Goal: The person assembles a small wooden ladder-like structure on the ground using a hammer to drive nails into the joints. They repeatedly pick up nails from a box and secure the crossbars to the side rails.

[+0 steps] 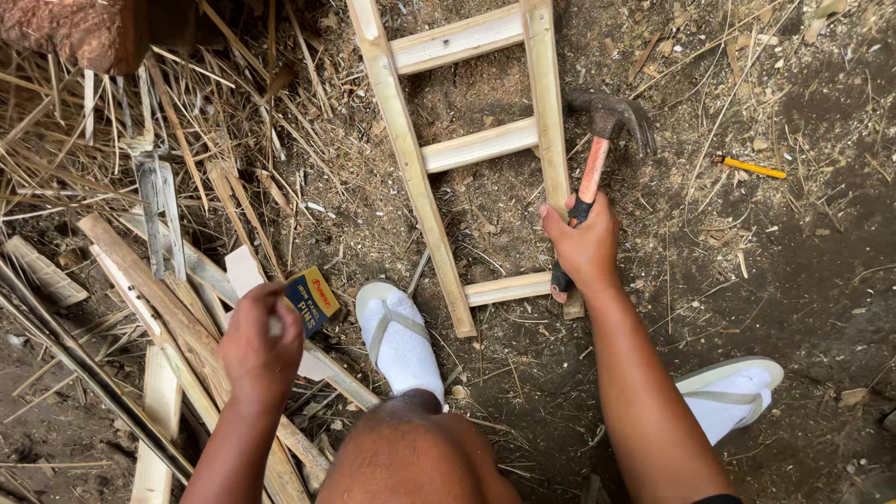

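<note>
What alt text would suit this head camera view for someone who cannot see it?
Seen from above, a person's right hand grips a claw hammer beside a small wooden ladder-like frame lying on bare earth. The left hand reaches to a small blue and yellow box among wood strips and dry straw. A yellow pencil lies to the right.

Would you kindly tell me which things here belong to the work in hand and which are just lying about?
In hand:
- hammer, gripped by the right hand
- small blue box, at the left hand
- wooden ladder frame, on the ground beside the hammer

Lying about:
- yellow pencil on the dirt
- loose wooden slats
- dry straw
</note>
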